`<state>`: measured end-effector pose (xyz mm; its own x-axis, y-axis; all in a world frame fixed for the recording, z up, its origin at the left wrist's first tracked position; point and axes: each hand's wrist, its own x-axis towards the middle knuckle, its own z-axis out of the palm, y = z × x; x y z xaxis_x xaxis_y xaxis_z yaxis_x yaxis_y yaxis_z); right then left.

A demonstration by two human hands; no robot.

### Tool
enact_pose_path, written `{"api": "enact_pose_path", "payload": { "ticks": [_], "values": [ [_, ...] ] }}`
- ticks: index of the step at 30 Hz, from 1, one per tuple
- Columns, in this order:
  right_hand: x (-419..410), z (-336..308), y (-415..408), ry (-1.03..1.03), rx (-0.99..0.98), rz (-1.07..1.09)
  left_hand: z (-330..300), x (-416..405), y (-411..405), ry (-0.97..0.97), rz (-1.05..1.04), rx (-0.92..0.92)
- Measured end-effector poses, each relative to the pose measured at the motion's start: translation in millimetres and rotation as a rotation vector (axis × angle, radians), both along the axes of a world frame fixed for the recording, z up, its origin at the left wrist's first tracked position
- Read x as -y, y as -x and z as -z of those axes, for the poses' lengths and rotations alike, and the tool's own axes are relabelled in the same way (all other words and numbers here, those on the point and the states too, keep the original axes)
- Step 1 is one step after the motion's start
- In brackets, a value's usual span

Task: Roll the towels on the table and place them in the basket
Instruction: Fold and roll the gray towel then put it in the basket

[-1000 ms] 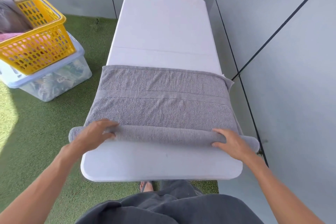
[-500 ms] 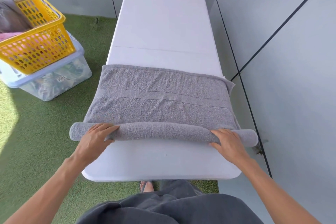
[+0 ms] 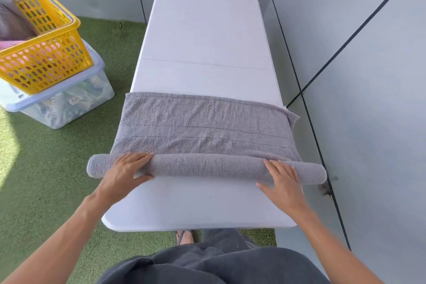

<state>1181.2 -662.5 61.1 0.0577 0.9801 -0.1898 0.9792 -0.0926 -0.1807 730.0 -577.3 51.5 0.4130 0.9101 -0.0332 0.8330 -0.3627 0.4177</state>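
Towel [image 3: 202, 122]: grey terry, spread across the near half of the white bench [image 3: 207, 30], both ends overhanging the left and right edges; near part wound into a roll [image 3: 207, 167], far part flat.
Roll: lying crosswise, left end past the bench edge, right end likewise; looks loose and even, not yet tight.
Left hand [image 3: 125, 172]: fingers straight and spread, flat on top of the roll near its left end, thumb at the near side; pressing, not pinching.
Right hand [image 3: 282, 180]: same flat, wide pose on the roll near its right end, thumb out on the bench surface.
Handling, judged: soft, light, limp cloth; no stiffness, so sags where unsupported and unwinds if let go; pile grippy, not slippery; nothing fragile.
Where to hold, judged: palms on top toward both ends while rolling away; for lifting, a wrap round the middle or both ends, loose edge trapped underneath.
Risk, judged: uneven push skewing the roll into a cone; overhanging ends drooping.
Basket [image 3: 46, 41]: yellow, on a clear lidded tub [image 3: 69, 104] on the green turf, far left, well apart from the bench; cloth already inside.
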Motion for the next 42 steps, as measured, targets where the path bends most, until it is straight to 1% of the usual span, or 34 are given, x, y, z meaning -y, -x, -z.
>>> {"api": "enact_pose_path", "payload": {
  "ticks": [2, 4, 7, 9, 10, 11, 12, 13, 14, 15, 16, 17, 18, 19, 21, 23, 26, 28, 30, 31, 32, 33, 34, 35, 36, 37, 38, 39, 42],
  "values": [
    [5, 2, 1, 0.014, 0.053, -0.013, 4, 3, 2, 0.047, 0.02, -0.019],
    [8, 2, 0, -0.026, 0.066, -0.016, -3, 3, 3, 0.129, -0.017, 0.001],
    [13, -3, 0, -0.023, 0.066, -0.039, -13, -1, 10, 0.34, -0.029, -0.046],
    [13, -11, -4, 0.059, 0.003, -0.036, -15, -5, 14, 0.477, 0.005, -0.088],
    [9, -15, -8, 0.102, -0.064, -0.016, -15, -7, 14, 0.501, -0.005, -0.076],
    [3, -20, -12, 0.151, -0.146, 0.022, -16, -8, 12, 0.489, -0.04, -0.028],
    [-4, -26, -15, 0.206, -0.239, 0.073, -17, -8, 8, 0.422, -0.091, 0.053],
    [-12, -29, -17, 0.238, -0.335, 0.135, -18, -7, 4, 0.304, -0.141, 0.142],
    [-19, -30, -17, 0.216, -0.424, 0.193, -19, -5, -3, 0.163, -0.172, 0.204],
    [-24, -29, -16, 0.148, -0.48, 0.243, -18, -2, -8, 0.043, -0.179, 0.233],
    [-25, -27, -14, 0.046, -0.472, 0.25, -17, 2, -12, -0.047, -0.169, 0.235],
    [-24, -23, -10, -0.046, -0.412, 0.221, -13, 8, -14, -0.093, -0.147, 0.221],
    [-21, -17, -6, -0.109, -0.33, 0.169, -8, 15, -14, -0.087, -0.122, 0.189],
    [-14, -10, -2, -0.136, -0.24, 0.119, -1, 24, -12, -0.071, -0.083, 0.154],
    [5, 2, 5, -0.122, -0.064, 0.056, 9, 33, -5, -0.084, 0.0, 0.09],
    [19, 7, 9, -0.092, 0.028, 0.012, 10, 33, -2, -0.075, 0.018, 0.065],
    [15, -3, 6, -0.03, 0.025, -0.001, -2, 15, -4, 0.044, -0.041, 0.058],
    [1, -18, -2, 0.097, -0.024, -0.006, -16, -4, -2, 0.255, -0.041, 0.039],
    [-13, -31, -14, 0.263, -0.142, 0.022, -28, -23, -1, 0.513, -0.017, -0.075],
    [-21, -36, -18, 0.321, -0.219, 0.051, -30, -30, -1, 0.584, -0.021, -0.101],
    [-27, -36, -20, 0.337, -0.3, 0.088, -32, -35, -2, 0.593, -0.048, -0.071],
    [-32, -35, -20, 0.305, -0.375, 0.135, -32, -37, -3, 0.537, -0.078, 0.004],
    [-35, -32, -19, 0.216, -0.421, 0.171, -32, -36, -5, 0.436, -0.097, 0.094],
    [-35, -27, -17, 0.083, -0.414, 0.18, -31, -32, -7, 0.318, -0.116, 0.167],
    [-34, -22, -14, -0.04, -0.357, 0.155, -30, -27, -8, 0.196, -0.13, 0.209],
    [-30, -15, -12, -0.114, -0.271, 0.115, -26, -21, -7, 0.086, -0.117, 0.208],
    [-25, -11, -9, -0.15, -0.168, 0.064, -21, -14, -7, 0.01, -0.081, 0.182],
    [-19, -6, -8, -0.146, -0.08, 0.017, -13, -7, -4, -0.016, -0.035, 0.146],
    [-8, -1, -4, -0.026, 0.059, -0.078, 2, 8, 0, -0.03, 0.057, 0.056]
  ]
}}
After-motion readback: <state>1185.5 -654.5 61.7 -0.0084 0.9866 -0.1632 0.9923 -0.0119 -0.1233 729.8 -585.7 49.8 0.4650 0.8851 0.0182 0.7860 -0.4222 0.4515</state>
